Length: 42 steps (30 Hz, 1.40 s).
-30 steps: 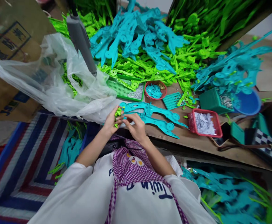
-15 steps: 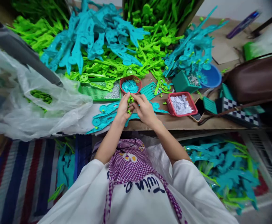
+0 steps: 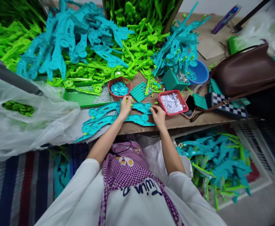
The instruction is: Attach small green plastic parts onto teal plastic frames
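Observation:
Two long turquoise plastic parts lie side by side at the table's front edge, the rear one (image 3: pixel 140 107) behind the front one (image 3: pixel 137 119). My left hand (image 3: pixel 125 107) is closed above the middle of the rear part, with bits of small green pieces showing at its fingers. At the right end of the rear part is my right hand (image 3: pixel 158 116), its thumb and finger pinched on something too small to make out. Behind my left hand stands a round red basket (image 3: pixel 119 87) of turquoise pieces.
A red basket (image 3: pixel 172 102) of white pieces stands right of my hands. Behind are a green tray (image 3: pixel 80 99), a teal box (image 3: pixel 173 81) and heaps of green (image 3: pixel 137 56) and turquoise parts (image 3: pixel 68 34). Plastic bags (image 3: pixel 47 122) lie left, a brown bag (image 3: pixel 241 72) right.
My hands have moved apart from their shared hold on small green pieces. The right hand has gone right, to the rear turquoise part's end. The whole view has shifted.

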Motion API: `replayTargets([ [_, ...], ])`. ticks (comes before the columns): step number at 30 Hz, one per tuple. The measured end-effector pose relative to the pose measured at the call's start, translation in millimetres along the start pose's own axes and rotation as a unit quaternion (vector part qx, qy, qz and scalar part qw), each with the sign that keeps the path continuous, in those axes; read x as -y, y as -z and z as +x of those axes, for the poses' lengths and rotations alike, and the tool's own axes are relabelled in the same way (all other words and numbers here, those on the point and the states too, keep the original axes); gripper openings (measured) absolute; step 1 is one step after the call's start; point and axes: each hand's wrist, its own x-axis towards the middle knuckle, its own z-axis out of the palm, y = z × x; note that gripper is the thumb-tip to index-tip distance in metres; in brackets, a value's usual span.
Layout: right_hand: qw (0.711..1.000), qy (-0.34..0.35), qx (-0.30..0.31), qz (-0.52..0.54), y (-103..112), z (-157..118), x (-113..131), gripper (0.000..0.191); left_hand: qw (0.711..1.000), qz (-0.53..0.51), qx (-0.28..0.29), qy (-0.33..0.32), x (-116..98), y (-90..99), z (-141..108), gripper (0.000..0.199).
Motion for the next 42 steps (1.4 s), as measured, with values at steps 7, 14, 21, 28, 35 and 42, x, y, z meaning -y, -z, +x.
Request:
replayTargets([
  [7,0.999,-0.012,0.024,0.031,4.2,-5.0,-3.0,0.046,1.0,0.021,-0.011,-0.011,5.5,3.2,4.9,0.021],
  [14,0.998,0.022,0.05,0.009,7.1,-4.7,-3.2,0.038,0.999,0.037,-0.022,-0.006,4.5,2.5,4.5,0.021],
  [21,0.996,0.046,0.068,-0.02,12.8,-0.2,-1.3,0.028,0.999,0.043,-0.023,-0.011,4.6,1.7,4.7,0.019],
  [28,0.976,0.151,0.14,-0.063,18.6,-2.4,2.3,0.023,0.998,0.059,-0.015,-0.006,4.7,1.9,3.5,0.018],
  [35,0.975,0.143,0.145,-0.087,11.2,2.1,-3.9,0.031,0.998,0.063,-0.024,-0.016,6.8,1.2,5.0,0.019],
  [42,0.989,0.098,0.094,-0.055,19.3,-5.5,17.2,0.042,1.0,0.0,0.009,0.03,-10.8,1.5,-4.0,0.025],
])
